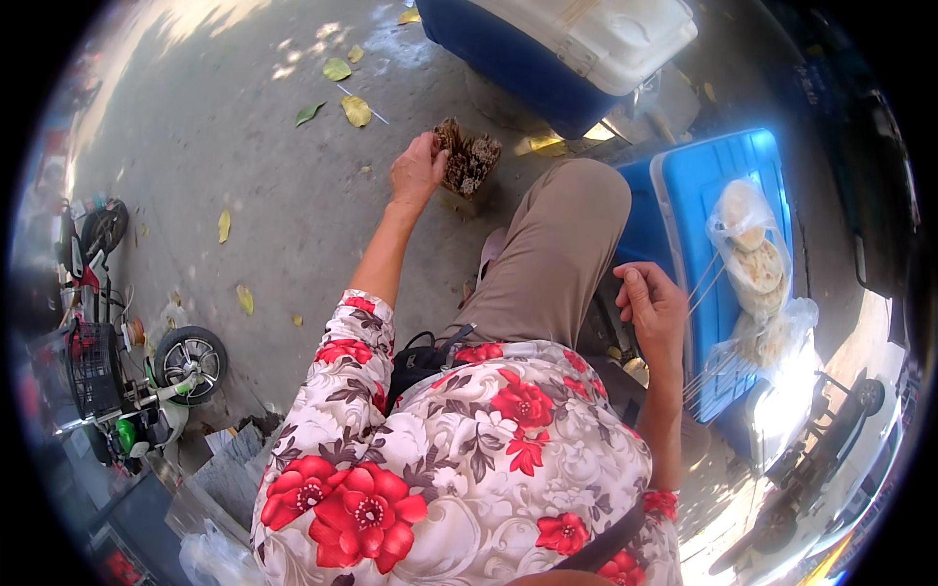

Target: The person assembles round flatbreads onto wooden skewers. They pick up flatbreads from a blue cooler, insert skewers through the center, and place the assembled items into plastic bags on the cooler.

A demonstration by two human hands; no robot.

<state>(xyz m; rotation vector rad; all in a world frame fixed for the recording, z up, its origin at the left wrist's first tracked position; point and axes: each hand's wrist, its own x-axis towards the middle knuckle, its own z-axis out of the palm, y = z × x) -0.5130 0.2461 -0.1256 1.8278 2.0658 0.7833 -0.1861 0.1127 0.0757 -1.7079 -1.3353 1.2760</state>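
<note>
White cooler lid [611, 34], cropped above

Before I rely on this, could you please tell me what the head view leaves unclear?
Left hand, head view: its grip is hidden by the hand itself.
Brown pieces in the small box, head view: too small to identify.
Right hand, head view: palm hidden by the hand itself.
White-lidded cooler, head view: cut off by the upper edge.
Blue cooler, head view: inside hidden by its lid.

Left arm stretched forward, sleeve pushed near the elbow, left hand [418, 168] back upward with fingers bent, their tips hard to make out, right forearm [660, 410] pointing forward, right hand [653, 305] held closer in, thumb upward, fingers loosely curled.
</note>
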